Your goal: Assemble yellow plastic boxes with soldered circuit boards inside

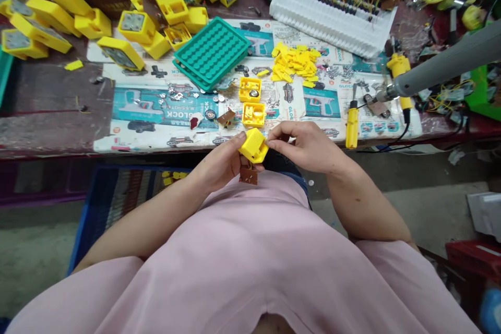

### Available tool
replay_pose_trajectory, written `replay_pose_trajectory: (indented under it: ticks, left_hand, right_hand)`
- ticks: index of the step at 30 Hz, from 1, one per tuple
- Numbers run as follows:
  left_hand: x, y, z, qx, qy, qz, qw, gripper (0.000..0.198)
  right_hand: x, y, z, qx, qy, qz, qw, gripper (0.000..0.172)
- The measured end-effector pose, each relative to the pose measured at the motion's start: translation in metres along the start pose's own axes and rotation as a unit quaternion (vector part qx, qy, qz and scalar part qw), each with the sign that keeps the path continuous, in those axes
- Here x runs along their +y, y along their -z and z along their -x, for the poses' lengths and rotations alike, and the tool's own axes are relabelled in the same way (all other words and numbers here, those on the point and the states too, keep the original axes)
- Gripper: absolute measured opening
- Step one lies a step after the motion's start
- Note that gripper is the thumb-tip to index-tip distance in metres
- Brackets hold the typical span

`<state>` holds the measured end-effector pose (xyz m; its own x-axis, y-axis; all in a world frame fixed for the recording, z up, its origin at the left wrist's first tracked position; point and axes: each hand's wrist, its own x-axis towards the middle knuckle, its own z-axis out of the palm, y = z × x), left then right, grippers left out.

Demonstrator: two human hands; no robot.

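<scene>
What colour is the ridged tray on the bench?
The tray is teal green, seen best in the head view.

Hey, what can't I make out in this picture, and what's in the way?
All in the head view:
Far side of the yellow housing: turned away, behind its own walls.
Whether the right hand pinches a small part: too small to tell.
How the brown board joins the housing: partly hidden by the left hand.
Part of the blue crate: behind the left forearm.
Teal bin: cut off by the left edge.

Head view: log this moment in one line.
left hand: holding yellow casing | right hand: at its side | brown board: just below casing
</scene>
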<state>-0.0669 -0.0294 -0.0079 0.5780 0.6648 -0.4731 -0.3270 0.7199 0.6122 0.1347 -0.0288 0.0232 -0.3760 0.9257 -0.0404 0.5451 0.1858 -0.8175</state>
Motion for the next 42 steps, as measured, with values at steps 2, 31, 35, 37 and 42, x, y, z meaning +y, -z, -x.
replay_pose_trajectory:
  ticks: [2, 31, 35, 37, 42]
  left_hand:
    - [-0.002, 0.001, 0.0, -0.001, -0.01, -0.016, 1.0, 0.032]
    - [-0.007, 0.004, 0.003, 0.008, -0.027, -0.06, 0.998, 0.05]
    - [-0.009, 0.006, 0.004, 0.012, -0.024, -0.082, 0.996, 0.049]
    - [-0.008, 0.008, 0.004, 0.009, -0.008, -0.072, 0.997, 0.049]
    - [-0.005, 0.008, 0.003, 0.008, 0.017, -0.049, 0.999, 0.048]
  right_hand:
    - [-0.001, 0.001, -0.001, -0.004, 0.008, 0.037, 0.999, 0.008]
    - [-0.004, -0.03, 0.018, 0.118, 0.076, 0.265, 0.954, 0.019]
    - [-0.004, -0.034, 0.02, 0.093, 0.063, 0.291, 0.95, 0.024]
    - [0.001, -0.032, 0.019, 0.119, 0.065, 0.236, 0.962, 0.018]
    - [0.013, -0.021, 0.015, 0.144, 0.058, 0.126, 0.98, 0.019]
